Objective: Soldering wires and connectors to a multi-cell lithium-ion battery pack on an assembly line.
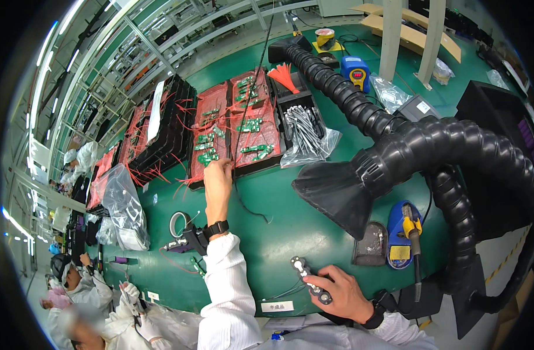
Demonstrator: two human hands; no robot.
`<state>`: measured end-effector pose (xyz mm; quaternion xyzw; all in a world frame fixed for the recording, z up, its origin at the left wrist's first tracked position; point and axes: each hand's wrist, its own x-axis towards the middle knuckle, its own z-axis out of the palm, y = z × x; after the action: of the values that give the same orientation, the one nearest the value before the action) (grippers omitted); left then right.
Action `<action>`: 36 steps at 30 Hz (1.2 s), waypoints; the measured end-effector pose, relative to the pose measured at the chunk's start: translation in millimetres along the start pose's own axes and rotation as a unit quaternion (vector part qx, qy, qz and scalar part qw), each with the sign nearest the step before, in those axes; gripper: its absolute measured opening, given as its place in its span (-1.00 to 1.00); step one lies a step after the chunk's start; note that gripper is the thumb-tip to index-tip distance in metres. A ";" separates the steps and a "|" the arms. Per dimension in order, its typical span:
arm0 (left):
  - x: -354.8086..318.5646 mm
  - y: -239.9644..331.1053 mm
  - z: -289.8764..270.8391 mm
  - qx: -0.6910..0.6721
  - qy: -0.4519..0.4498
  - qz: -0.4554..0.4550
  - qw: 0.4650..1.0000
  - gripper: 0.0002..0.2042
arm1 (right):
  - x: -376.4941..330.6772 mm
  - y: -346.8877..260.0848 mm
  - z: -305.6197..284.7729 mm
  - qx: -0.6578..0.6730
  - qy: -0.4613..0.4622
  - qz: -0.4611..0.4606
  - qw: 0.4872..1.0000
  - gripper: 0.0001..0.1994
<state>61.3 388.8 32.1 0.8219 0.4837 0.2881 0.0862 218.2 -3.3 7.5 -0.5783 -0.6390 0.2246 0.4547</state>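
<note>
A black nozzle (height unclear) juts between right hand and bag.

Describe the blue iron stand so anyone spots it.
On the green table, find the flared black hose nozzle right of centre. Below and right of it, beside a shallow dark tray, sits the blue stand. Unlike the blue box with a red display farther back, it has a yellow pad and a black-handled iron.
</note>
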 end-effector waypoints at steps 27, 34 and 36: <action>-15.7 -33.0 -9.8 -0.483 0.206 -0.148 0.838 -0.77 | 0.9 -4.6 0.6 0.002 0.001 0.008 1.000 -0.40; -16.4 -25.4 -14.0 -0.479 0.232 -0.143 0.834 -0.69 | 1.3 -4.6 0.6 0.001 0.002 0.011 1.000 -0.40; -18.7 -23.1 -17.9 -0.476 0.234 -0.143 0.836 -0.66 | 1.2 -5.2 0.7 0.002 0.001 0.011 1.000 -0.40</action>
<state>27.2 382.5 29.7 0.5093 0.4046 0.6512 0.3909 214.9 -3.2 11.8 -0.5846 -0.6320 0.2302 0.4537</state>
